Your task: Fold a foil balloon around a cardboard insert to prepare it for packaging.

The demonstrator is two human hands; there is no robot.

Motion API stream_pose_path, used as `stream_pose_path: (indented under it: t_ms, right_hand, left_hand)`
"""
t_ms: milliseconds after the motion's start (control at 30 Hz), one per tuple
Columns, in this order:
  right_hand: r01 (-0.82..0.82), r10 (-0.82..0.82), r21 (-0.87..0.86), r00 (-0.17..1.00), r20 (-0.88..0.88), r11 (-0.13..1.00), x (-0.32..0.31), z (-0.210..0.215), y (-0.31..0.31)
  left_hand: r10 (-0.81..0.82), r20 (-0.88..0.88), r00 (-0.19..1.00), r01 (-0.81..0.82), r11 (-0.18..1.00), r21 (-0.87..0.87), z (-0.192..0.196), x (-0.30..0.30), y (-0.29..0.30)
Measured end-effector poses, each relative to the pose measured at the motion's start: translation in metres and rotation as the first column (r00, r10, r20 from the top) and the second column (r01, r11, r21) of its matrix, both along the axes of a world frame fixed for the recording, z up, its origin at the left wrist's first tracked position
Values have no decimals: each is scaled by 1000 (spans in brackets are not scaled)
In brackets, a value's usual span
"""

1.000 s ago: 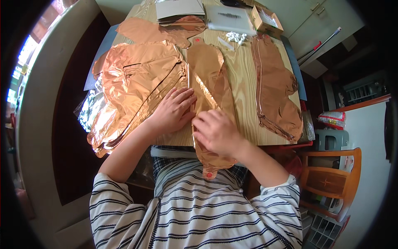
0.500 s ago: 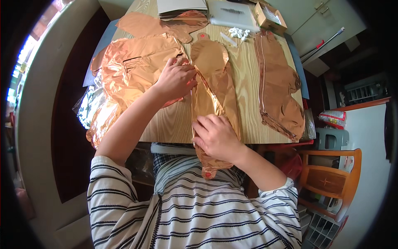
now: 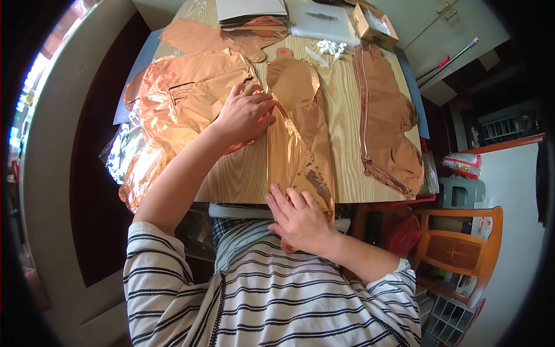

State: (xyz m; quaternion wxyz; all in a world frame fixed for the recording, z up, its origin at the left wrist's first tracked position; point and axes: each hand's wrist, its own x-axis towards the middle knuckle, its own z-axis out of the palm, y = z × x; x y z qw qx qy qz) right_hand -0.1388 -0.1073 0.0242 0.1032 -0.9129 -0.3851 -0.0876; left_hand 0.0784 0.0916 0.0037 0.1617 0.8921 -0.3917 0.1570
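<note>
A narrow, folded rose-gold foil balloon (image 3: 298, 133) lies lengthwise before me, its near end hanging over the table's front edge. At its upper left side my left hand (image 3: 247, 113) has its fingers closed on the folded edge. My right hand (image 3: 303, 222) rests on the near end with the fingers stretched and slightly spread. A fold runs slantwise between the two hands. To the left spreads a large crumpled rose-gold foil balloon (image 3: 191, 87), partly behind my left forearm. Another folded foil balloon (image 3: 390, 121) lies flat at the right.
A flat foil piece (image 3: 202, 36) lies at the back left of the wooden table (image 3: 346, 144). Behind are a paper stack (image 3: 251, 10), a clear plastic bag (image 3: 324, 23), small white pieces (image 3: 332, 48) and a cardboard box (image 3: 374, 26). A wooden chair (image 3: 459, 254) stands right.
My right hand has slid toward me along the folded balloon, and its fingers have straightened. The foil under it now lies flatter and wider. My left hand stays nearly in place.
</note>
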Motion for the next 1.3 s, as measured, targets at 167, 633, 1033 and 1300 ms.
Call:
stream_pose_path:
  t_ms: [167,633,1033,1300]
  right_hand:
    - [14,-8,36,984,-176,999,11,8,-2]
    - [165,-140,302,985,-103,939,146,-5,-74]
    - [396,-277,439,909,-312,806,395,21,-88]
    - [289,-339,254,923,183,923,514,6,36]
  left_hand:
    - [-8,-18,1000,8,1000,6,3,5,-6]
    - [29,-240,970,-20,999,42,-7,-73,-46]
    - [85,-247,965,-63,994,94,-7,-74,-47]
    - [109,-324,940,-92,993,68,-5,-74,-48]
